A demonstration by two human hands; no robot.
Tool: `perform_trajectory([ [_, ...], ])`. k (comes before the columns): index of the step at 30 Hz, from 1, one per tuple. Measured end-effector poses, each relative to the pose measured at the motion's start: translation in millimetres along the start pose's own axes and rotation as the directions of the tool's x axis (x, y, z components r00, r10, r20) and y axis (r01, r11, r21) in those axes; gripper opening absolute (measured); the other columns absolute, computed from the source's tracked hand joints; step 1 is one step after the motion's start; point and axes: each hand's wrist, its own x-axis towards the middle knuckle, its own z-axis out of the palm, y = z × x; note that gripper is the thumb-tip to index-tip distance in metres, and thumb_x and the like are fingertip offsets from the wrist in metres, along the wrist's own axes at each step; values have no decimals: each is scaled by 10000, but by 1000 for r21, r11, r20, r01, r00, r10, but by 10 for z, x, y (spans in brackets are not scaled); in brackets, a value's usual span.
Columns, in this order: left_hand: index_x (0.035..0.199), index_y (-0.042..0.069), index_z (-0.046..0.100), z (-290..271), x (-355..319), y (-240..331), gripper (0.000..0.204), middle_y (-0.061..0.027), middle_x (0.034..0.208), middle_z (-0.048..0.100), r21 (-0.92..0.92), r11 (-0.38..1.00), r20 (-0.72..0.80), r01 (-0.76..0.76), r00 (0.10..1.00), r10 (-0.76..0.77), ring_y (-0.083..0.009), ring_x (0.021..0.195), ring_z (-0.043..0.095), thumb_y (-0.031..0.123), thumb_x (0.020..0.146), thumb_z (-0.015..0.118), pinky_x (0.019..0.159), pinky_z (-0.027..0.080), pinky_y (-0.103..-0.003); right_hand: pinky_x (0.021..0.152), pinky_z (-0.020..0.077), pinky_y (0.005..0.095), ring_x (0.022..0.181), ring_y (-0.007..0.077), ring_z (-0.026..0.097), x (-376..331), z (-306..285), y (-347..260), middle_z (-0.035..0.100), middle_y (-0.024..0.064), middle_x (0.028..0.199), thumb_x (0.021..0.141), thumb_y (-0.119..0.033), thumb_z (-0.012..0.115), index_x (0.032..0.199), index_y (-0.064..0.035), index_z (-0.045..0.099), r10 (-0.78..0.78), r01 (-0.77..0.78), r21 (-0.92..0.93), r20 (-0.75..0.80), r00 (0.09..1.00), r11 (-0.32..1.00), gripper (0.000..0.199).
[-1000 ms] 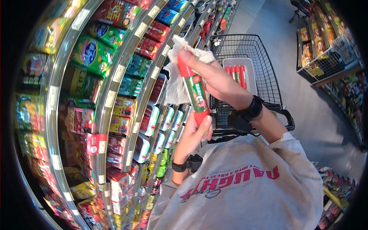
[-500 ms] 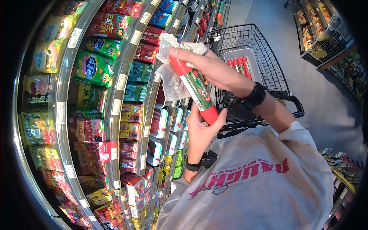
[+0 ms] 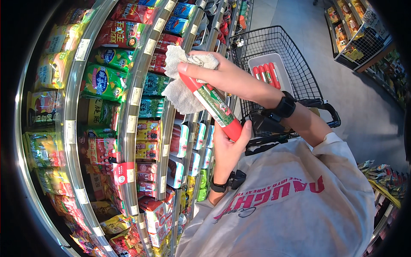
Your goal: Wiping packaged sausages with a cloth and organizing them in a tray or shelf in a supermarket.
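A thick red-wrapped sausage (image 3: pixel 215 107) with a green and white label slants in front of me, its upper end toward the shelves. My left hand (image 3: pixel 230 147) is closed around its lower end, thumb along the side. Over the upper end my right hand (image 3: pixel 222 75) grips a whitish-grey cloth (image 3: pixel 182 94), pressing it against the wrapper with the thumb on top. Part of the cloth hangs loose behind the sausage. Beyond my right forearm, several similar red sausages (image 3: pixel 267 75) lie in a white tray (image 3: pixel 280 64) in a black wire shopping cart (image 3: pixel 299 51).
Tilted shelves of bagged snacks (image 3: pixel 105 81) with price-tag rails (image 3: pixel 132 107) run close along my left. The cart's handle (image 3: pixel 334 118) is near my right arm. Grey floor (image 3: pixel 359 98) and another display stand (image 3: pixel 364 47) lie to the right.
My right hand, the cloth and the sausage's upper end have shifted slightly left and down. The left hand still holds the lower end, a little lower in view.
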Motion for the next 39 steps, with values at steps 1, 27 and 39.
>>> perform_trajectory([
  [1, 1031, 24, 480, 15, -21, 41, 359, 22, 721, 507, -23, 998, 11, 56, 998, -56, -48, 610, 471, 130, 852, 772, 546, 402, -212, 682, 444, 200, 787, 18, 551, -14, -24, 37, 603, -56, 861, 941, -490, 623, 1056, -80, 642, 30, -30, -26, 0, 1000, 999, 426],
  [27, 999, 36, 498, 38, -12, -48, 405, 44, 743, 490, 190, 974, -54, -121, 990, 134, -46, 636, 456, 117, 781, 830, 582, 391, -207, 776, 490, 235, 880, 53, 587, -202, 27, -128, 644, -21, 979, 962, -532, 576, 1154, -74, 635, 137, -162, 152, 165, 977, 975, 500],
  [39, 1019, 7, 497, -7, -45, -119, 433, -8, 711, 546, 193, 977, -43, -93, 994, 103, -81, 634, 500, 141, 776, 830, 594, 437, -246, 742, 482, 216, 865, 34, 564, -216, 93, -134, 619, -34, 958, 982, -523, 549, 1148, -78, 613, 170, -197, 146, 182, 968, 969, 479],
])
